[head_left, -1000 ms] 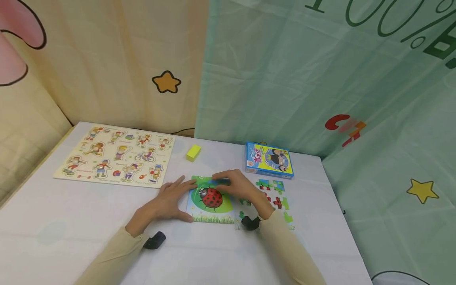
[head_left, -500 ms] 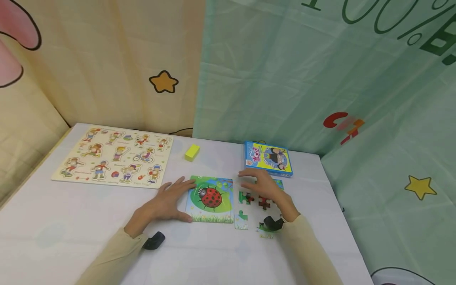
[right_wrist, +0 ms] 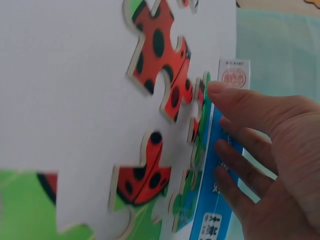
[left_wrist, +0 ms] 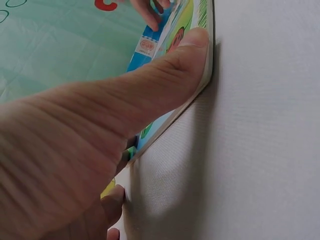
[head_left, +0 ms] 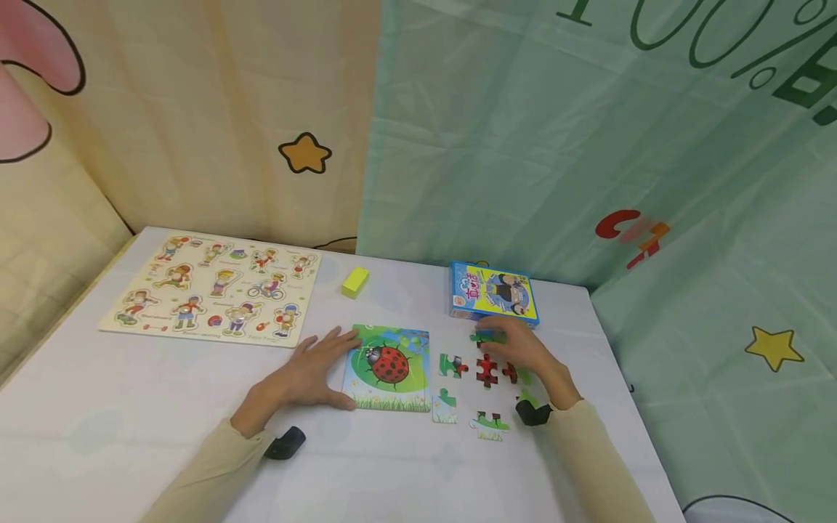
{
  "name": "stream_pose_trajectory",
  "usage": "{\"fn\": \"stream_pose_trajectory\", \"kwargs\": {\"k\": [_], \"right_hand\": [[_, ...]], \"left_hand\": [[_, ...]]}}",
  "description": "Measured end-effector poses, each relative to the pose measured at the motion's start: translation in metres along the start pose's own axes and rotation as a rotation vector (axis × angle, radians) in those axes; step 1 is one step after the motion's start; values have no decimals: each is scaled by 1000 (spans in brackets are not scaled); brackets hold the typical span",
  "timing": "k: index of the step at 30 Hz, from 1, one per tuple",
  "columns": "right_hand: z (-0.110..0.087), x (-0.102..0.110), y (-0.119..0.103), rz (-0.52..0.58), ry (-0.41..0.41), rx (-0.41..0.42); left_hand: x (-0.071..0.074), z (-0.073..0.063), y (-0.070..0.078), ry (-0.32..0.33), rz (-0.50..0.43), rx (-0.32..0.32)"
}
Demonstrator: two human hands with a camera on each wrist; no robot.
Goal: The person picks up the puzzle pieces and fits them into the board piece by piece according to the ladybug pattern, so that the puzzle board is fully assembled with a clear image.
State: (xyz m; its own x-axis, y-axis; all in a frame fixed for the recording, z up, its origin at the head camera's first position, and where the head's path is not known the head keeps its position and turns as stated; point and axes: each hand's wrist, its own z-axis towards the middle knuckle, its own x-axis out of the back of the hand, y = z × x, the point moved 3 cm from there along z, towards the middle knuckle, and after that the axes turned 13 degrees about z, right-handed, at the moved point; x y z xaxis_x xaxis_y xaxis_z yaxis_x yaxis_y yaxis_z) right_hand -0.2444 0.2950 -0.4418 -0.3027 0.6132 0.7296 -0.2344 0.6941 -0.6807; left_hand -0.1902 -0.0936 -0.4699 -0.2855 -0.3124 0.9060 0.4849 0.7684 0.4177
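A square ladybug picture board (head_left: 389, 367) lies mid-table. My left hand (head_left: 310, 372) rests at its left edge with fingers spread, the thumb (left_wrist: 192, 42) on the near corner in the left wrist view. To its right, separate ladybug jigsaw pieces are spread out. My right hand (head_left: 523, 347) is over the back row, thumb and forefinger on either side of a green-and-red jigsaw piece (head_left: 487, 336). In the right wrist view the thumb meets that piece's edge; the forefinger is hidden. A red spotted piece (head_left: 487, 370) and a grass piece (head_left: 490, 426) lie nearer.
A blue-and-yellow card box (head_left: 493, 292) stands just behind the right hand. A yellow block (head_left: 355, 282) sits at the back. On the left lies a wide board of sports figures (head_left: 216, 287). Patterned curtains (head_left: 497, 145) enclose the table's back and sides.
My right hand has left the ladybug board and moved right to the back row of loose pieces. My left hand has stayed at the board's edge.
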Motion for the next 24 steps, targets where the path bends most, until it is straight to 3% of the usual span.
{"fn": "stream_pose_trajectory", "kwargs": {"k": [15,24], "right_hand": [[-4,5,13,-33,-19,-29],[-1,7,16,-35,-33,23]], "left_hand": [[-2,-2,1,-18,4,11],[2,-2,1,-14,-1,7]]}}
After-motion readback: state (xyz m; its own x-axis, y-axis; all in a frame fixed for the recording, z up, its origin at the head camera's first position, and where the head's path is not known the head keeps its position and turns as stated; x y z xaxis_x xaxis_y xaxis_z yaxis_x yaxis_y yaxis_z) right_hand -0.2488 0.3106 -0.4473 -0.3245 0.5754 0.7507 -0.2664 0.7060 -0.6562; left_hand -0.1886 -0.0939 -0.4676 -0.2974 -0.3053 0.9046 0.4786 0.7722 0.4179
